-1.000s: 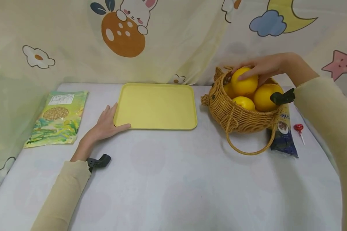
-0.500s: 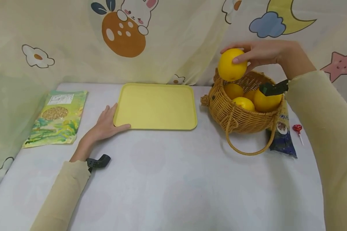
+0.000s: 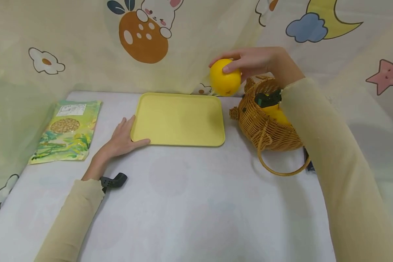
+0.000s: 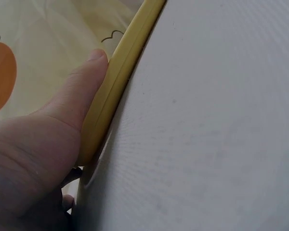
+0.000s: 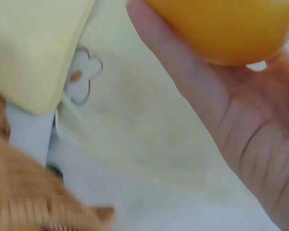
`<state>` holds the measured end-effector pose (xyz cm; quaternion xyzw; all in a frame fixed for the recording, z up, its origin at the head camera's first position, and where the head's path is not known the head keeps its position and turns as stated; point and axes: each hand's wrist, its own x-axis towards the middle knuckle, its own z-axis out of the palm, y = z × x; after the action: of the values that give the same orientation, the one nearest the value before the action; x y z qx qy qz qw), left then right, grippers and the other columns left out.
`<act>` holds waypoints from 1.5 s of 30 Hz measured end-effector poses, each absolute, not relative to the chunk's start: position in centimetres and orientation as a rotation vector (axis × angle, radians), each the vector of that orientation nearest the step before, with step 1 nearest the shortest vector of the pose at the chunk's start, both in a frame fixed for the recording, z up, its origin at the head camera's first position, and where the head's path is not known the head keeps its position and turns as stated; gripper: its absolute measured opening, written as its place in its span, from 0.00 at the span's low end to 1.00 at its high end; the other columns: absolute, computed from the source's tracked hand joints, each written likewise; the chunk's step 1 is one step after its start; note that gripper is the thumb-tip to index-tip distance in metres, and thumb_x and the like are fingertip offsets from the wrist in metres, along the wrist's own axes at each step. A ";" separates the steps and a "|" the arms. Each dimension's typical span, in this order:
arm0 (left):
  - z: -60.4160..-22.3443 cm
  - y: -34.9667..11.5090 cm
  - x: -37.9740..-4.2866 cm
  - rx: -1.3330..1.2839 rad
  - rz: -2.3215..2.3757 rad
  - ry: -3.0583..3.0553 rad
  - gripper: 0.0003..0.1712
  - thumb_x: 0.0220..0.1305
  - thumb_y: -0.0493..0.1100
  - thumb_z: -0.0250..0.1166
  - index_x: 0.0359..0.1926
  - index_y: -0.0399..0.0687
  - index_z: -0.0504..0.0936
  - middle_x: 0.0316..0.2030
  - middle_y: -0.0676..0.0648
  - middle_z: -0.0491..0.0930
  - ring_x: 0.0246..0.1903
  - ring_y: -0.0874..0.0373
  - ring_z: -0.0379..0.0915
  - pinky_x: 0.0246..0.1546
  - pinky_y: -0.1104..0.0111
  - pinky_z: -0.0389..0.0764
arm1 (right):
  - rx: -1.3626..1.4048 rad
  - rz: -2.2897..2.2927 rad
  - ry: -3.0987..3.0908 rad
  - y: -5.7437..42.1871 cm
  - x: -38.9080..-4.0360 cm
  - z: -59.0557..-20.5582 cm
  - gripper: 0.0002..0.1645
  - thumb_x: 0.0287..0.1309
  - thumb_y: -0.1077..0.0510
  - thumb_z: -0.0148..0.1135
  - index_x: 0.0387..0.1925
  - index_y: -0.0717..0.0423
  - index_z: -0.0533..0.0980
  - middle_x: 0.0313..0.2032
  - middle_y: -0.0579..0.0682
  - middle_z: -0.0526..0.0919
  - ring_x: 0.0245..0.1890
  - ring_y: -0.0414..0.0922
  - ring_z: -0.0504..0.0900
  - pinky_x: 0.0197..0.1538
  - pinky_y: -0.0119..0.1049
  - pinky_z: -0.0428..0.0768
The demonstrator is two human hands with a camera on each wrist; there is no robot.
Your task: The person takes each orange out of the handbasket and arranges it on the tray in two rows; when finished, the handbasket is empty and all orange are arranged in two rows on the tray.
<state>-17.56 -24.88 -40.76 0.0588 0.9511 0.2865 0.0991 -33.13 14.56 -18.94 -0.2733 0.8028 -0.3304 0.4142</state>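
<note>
In the head view, my right hand [image 3: 257, 62] holds a round yellow orange [image 3: 225, 78] above the far right corner of the yellow tray [image 3: 178, 118]. Thumb and fingers are wrapped about the fruit; the right wrist view shows the orange [image 5: 231, 29] against the palm. My left hand [image 3: 119, 140] rests at the tray's near left corner, fingers along its left side and straight thumb [image 4: 79, 89] along the front rim. Right of the tray stands a wicker basket [image 3: 262, 127] with more yellow fruit [image 3: 276, 113] inside, partly hidden by the right forearm.
A green-and-yellow bag [image 3: 65, 131] with a window of grains lies at the left. The basket's handle [image 3: 283, 175] hangs toward the front. Behind the right sleeve, a dark packet [image 3: 309, 162] shows only a small part. A printed curtain [image 3: 209, 36] closes off the back.
My right hand has lifted the orange out of the basket and carried it left to the tray's far right corner. The left hand stays at the tray. The right sleeve now hides the lollipop.
</note>
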 end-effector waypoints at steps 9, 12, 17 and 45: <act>-40.9 -24.9 -17.6 0.174 0.846 2.823 0.65 0.57 0.66 0.64 0.76 0.40 0.33 0.77 0.35 0.38 0.76 0.35 0.23 0.73 0.39 0.34 | -0.532 -0.942 2.186 7.8 -31.9 -22.6 0.38 0.60 0.42 0.63 0.67 0.42 0.58 0.60 0.50 0.67 0.54 0.48 0.75 0.53 0.40 0.83; -40.8 -24.9 -17.5 0.177 0.842 2.826 0.65 0.57 0.66 0.64 0.76 0.39 0.33 0.77 0.34 0.38 0.76 0.35 0.23 0.73 0.40 0.34 | -0.443 -0.989 2.242 5.4 -30.8 -24.3 0.43 0.54 0.41 0.67 0.66 0.45 0.57 0.60 0.51 0.67 0.52 0.48 0.77 0.51 0.40 0.84; -40.7 -24.9 -17.5 0.182 0.852 2.818 0.65 0.58 0.65 0.64 0.76 0.39 0.33 0.77 0.35 0.38 0.76 0.35 0.23 0.74 0.41 0.33 | -0.388 -1.150 2.256 3.1 -30.2 -26.0 0.42 0.53 0.43 0.67 0.66 0.47 0.59 0.59 0.51 0.67 0.50 0.48 0.77 0.51 0.40 0.84; -40.8 -25.2 -17.6 0.171 0.873 2.808 0.65 0.56 0.68 0.64 0.77 0.45 0.33 0.77 0.38 0.38 0.76 0.36 0.23 0.73 0.40 0.32 | -0.067 -1.380 2.239 -7.9 -31.3 -32.1 0.44 0.52 0.39 0.68 0.63 0.54 0.60 0.56 0.48 0.68 0.49 0.45 0.74 0.54 0.43 0.83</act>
<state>-17.56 -25.15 -40.84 0.0578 0.9487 0.2949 0.0979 -31.32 -7.87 -32.11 -0.0245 0.8235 -0.5074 0.2525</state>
